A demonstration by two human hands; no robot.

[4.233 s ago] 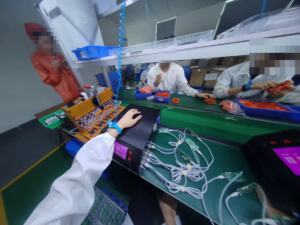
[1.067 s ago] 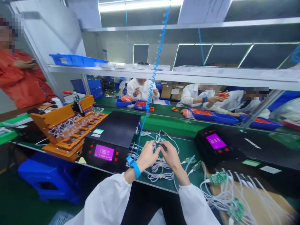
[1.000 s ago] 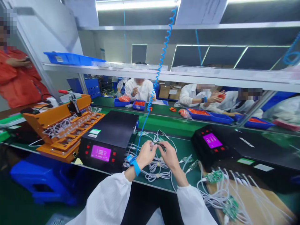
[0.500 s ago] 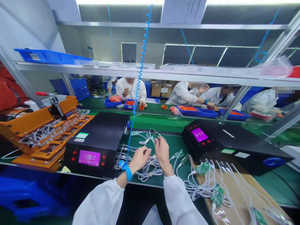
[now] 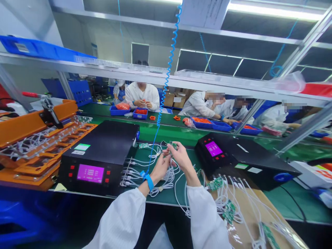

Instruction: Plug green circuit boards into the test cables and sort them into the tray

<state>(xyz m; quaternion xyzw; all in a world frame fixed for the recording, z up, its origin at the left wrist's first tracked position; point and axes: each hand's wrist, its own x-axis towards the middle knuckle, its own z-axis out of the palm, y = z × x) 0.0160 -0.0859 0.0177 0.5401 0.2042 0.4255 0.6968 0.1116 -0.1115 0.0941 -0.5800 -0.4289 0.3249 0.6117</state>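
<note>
Over the green bench, my right hand pinches a small green circuit board by its edge, with the board raised at the fingertips. Just below it, my left hand is closed, its fingertips at the end of a white cable close under the board. Whether plug and board are joined is hidden by the fingers. A blue wrist strap with a coiled cord circles my left wrist. Coiled white cables lie beneath both hands. Another circuit board rests behind my left hand.
Black testers with purple screens stand left and right. An orange fixture is at far left. Cabled boards lie on cardboard at right. The coiled blue cord hangs ahead. Co-workers sit across the bench.
My hands have come together, and the circuit board is now lifted in my right fingers. The view has shifted to the right. A co-worker opposite has brought both hands together.
</note>
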